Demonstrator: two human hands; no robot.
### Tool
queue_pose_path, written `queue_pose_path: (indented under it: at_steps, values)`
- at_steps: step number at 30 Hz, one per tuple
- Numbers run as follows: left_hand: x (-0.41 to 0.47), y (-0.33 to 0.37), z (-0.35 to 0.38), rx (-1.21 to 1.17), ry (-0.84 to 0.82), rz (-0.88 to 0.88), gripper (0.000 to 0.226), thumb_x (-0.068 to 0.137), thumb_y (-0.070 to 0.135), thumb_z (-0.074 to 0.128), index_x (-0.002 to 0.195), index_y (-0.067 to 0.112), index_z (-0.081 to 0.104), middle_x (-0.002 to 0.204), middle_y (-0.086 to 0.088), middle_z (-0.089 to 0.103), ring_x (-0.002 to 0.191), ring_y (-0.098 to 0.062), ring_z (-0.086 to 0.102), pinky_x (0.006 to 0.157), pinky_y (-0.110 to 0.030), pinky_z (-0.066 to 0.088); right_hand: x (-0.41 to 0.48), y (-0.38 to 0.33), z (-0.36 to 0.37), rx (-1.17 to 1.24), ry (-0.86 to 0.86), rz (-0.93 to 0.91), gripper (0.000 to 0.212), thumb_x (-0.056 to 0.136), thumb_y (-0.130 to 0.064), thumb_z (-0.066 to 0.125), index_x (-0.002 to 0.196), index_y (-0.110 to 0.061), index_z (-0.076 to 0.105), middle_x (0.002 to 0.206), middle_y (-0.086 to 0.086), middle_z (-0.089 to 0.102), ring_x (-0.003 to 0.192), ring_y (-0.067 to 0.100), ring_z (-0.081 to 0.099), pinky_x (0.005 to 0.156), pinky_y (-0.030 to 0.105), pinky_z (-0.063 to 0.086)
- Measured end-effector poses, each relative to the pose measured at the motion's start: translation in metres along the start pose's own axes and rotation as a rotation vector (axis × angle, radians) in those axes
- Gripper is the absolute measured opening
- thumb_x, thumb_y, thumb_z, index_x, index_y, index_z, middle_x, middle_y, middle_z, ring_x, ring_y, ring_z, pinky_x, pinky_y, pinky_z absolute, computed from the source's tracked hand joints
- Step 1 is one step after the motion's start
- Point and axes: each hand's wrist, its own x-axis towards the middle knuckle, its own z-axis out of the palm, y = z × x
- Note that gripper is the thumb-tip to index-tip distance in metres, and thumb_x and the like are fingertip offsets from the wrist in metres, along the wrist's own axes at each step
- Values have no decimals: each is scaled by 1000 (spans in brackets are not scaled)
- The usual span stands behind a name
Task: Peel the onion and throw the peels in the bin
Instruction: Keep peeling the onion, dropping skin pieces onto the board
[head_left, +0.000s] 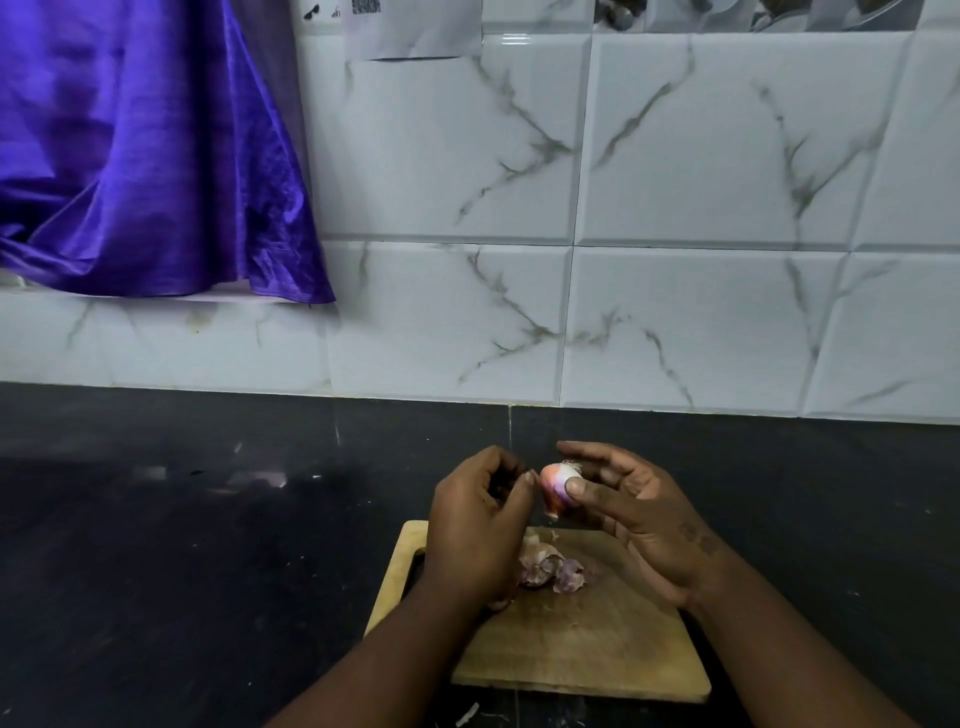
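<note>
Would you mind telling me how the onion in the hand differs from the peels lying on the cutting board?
The onion is held up between the right hand's thumb and fingers, above the cutting board; the peels lie loose on the board. The onion is one rounded, glossy, pink-white body; the peels are crumpled, dull, purplish scraps. A strip of skin hangs from the onion, whereas the peels are fully detached. Both show purple-pink tones.

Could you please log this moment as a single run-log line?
step: peeling | right hand: holds small pinkish onion | left hand: pinching at its skin | papery purple peels: on wooden cutting board | bin: unseen
</note>
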Motion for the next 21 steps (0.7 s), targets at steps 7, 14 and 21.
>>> queue_pose_path:
  at_steps: [7,14,21]
  values:
    - [-3,7,-2,36,-45,194,17,91,20,81,108,24,79,99,14,75,93,-5,72,78,-21,61,-2,-3,2,-20,50,-2,35,83,-4,76,116,2,66,111,28,73,94,32,74,82,40,63]
    - [-1,4,-3,18,-6,208,7,88,14,84,92,18,82,85,10,75,82,-12,73,69,-20,58,-4,-7,1,-47,29,-7,31,77,-6,78,107,1,72,107,24,75,96,32,75,80,37,62]
    - [-1,4,-4,-27,-35,194,11,92,11,79,99,18,83,91,10,78,90,-8,75,77,-28,62,-5,-10,2,12,22,36,26,78,-8,76,102,0,74,102,21,76,85,28,72,72,35,62]
